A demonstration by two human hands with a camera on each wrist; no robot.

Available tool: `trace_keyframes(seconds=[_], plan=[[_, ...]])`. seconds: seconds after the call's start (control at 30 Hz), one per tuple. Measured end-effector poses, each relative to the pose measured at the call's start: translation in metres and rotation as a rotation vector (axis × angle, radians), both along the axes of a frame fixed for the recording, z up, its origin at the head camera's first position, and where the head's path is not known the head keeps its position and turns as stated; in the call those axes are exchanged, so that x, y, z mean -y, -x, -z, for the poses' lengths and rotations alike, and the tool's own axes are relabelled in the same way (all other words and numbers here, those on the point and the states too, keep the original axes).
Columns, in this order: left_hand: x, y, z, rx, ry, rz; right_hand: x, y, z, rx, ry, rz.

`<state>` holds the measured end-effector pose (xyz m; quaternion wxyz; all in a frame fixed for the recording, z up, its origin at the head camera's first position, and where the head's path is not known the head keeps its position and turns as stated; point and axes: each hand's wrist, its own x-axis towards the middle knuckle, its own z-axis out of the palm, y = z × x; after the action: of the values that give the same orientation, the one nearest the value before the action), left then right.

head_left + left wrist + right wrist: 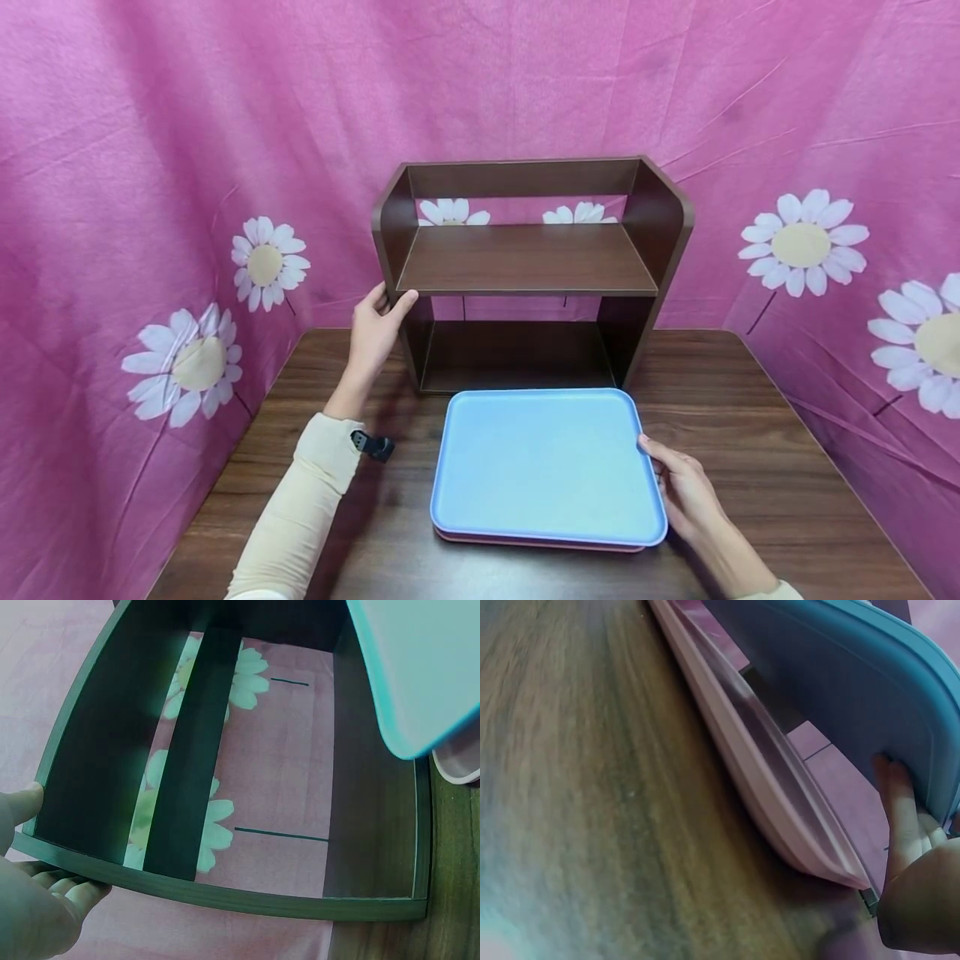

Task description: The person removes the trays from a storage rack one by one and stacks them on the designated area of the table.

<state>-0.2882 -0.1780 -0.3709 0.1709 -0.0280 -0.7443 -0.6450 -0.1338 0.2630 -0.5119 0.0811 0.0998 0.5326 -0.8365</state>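
A light blue tray [547, 467] is raised at an angle over a pink tray [754, 776], which lies on the table. My right hand [688, 493] holds the blue tray by its right edge, thumb on the rim and fingers [898, 806] against the underside. Behind the trays stands a dark brown two-level shelf [525, 258]. My left hand [375, 331] grips its left side panel at the height of the middle board, the thumb in front and the other fingers on the outer face. Most of the pink tray is hidden under the blue one in the head view.
The shelf and trays stand on a wood-grain table [750, 450]. A pink cloth [517, 75] printed with daisies hangs behind and on both sides. A dark band [372, 446] is strapped round the left wrist.
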Motion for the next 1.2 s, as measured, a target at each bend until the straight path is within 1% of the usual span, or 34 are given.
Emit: trace_keyframes(seconds=[0.17,0.43,0.5,0.6,0.73,0.83,0.9,0.97,1.07,1.1,1.13,1.2], plan=[[-0.001,0.0,-0.001,0.005,-0.005,0.005,0.002,0.002,0.006,0.002,0.018,-0.018],[-0.003,-0.002,-0.002,-0.012,-0.018,0.001,0.004,0.003,0.011,0.016,-0.028,-0.032],[-0.003,-0.002,-0.003,-0.011,-0.015,0.0,0.004,0.004,0.011,0.028,-0.056,-0.032],[-0.003,-0.003,-0.003,-0.011,-0.017,0.003,0.005,0.005,0.011,0.06,-0.145,-0.031],[-0.003,-0.003,-0.002,-0.014,-0.021,0.01,0.005,0.008,0.01,0.113,-0.329,-0.051],[-0.003,-0.003,-0.002,-0.016,-0.02,0.007,0.006,0.01,0.007,0.107,-0.526,-0.069],[-0.004,-0.003,-0.002,-0.015,-0.019,0.002,0.006,0.011,0.003,0.063,-0.705,-0.074],[-0.004,-0.002,-0.001,-0.013,-0.021,-0.002,0.006,0.012,-0.001,-0.003,-0.906,-0.08],[-0.004,-0.002,-0.001,-0.012,-0.021,-0.003,0.006,0.013,-0.008,-0.098,-1.166,-0.061],[-0.004,-0.002,-0.001,-0.012,-0.02,-0.004,0.006,0.013,-0.011,-0.117,-1.216,-0.054],[-0.004,-0.002,-0.001,-0.013,-0.021,-0.002,0.007,0.013,-0.012,-0.131,-1.245,-0.048],[-0.004,-0.002,-0.001,-0.014,-0.017,-0.001,0.007,0.012,-0.015,-0.144,-1.259,-0.038]])
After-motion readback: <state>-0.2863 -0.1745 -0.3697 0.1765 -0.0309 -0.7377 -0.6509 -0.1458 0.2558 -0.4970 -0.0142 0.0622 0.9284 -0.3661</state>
